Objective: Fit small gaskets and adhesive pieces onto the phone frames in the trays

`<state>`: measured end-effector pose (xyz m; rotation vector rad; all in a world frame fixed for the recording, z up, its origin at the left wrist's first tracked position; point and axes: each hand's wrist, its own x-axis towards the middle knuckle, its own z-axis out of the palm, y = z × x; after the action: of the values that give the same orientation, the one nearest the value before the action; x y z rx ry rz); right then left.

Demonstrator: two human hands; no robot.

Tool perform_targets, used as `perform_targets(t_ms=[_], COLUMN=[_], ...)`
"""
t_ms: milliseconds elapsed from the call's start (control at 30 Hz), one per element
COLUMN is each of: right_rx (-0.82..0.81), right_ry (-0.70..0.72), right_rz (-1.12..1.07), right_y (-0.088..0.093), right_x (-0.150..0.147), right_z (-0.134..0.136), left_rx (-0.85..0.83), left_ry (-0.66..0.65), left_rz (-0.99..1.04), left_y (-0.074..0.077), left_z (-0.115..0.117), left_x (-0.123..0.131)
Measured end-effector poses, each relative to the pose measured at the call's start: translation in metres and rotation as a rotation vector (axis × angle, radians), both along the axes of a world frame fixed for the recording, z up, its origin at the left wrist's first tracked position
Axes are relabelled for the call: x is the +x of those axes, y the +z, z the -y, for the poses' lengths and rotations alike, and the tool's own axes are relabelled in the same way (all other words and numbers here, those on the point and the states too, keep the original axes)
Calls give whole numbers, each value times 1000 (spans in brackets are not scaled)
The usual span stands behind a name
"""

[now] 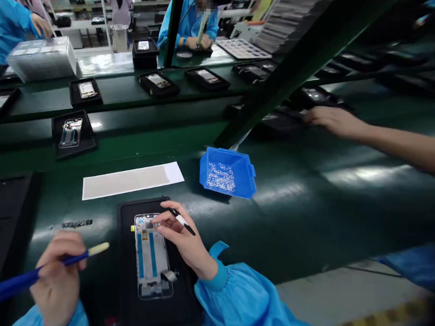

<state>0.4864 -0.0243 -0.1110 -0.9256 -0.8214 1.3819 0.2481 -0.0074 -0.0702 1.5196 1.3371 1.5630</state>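
Observation:
A phone frame (pixel 154 262) with two blue strips lies in a black tray (pixel 129 285) in front of me. My right hand (pixel 186 239) is over its top end, thumb and fingertips at the frame. A black-and-white pen-like tool (pixel 181 220) is tucked between the fingers of that hand; anything tiny at the fingertips is too small to make out. Left of the tray, my left hand (pixel 60 271) is closed around a blue stick with a cream tip (pixel 25 280), clear of the phone frame. A small yellow tab (pixel 133 228) shows at the frame's left edge.
Beyond the tray lie a white sheet with a beige strip (pixel 129 181) and a blue bin (pixel 238 176) of small clear rings. Small black parts (pixel 76 223) sit at left. A green post (pixel 264 102) slants across. Another person's hand (pixel 336 121) reaches toward trays at right.

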Motion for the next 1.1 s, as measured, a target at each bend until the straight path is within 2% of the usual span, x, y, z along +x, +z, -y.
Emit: perform_targets(t_ms=[100, 167, 367, 667, 933, 1100], right_rx=[-21, -16, 58, 134, 202, 260], right_ry=[-10, -12, -37, -1, 72, 62], right_rz=[2, 34, 175, 238, 214, 277], right_y=[-5, -5, 4, 6, 13, 17], right_x=[-3, -3, -2, -1, 5, 6], right_z=[2, 3, 8, 8, 4, 2], left_rx=[-230, -305, -193, -164, -291, -268], left_ry=[-250, -289, -157, -187, -179, -189], left_rz=[32, 9, -52, -151, 50, 14], left_y=[6, 10, 5, -1, -5, -1], left_z=[3, 5, 10, 8, -1, 0], left_x=[24, 38, 57, 54, 54, 57])
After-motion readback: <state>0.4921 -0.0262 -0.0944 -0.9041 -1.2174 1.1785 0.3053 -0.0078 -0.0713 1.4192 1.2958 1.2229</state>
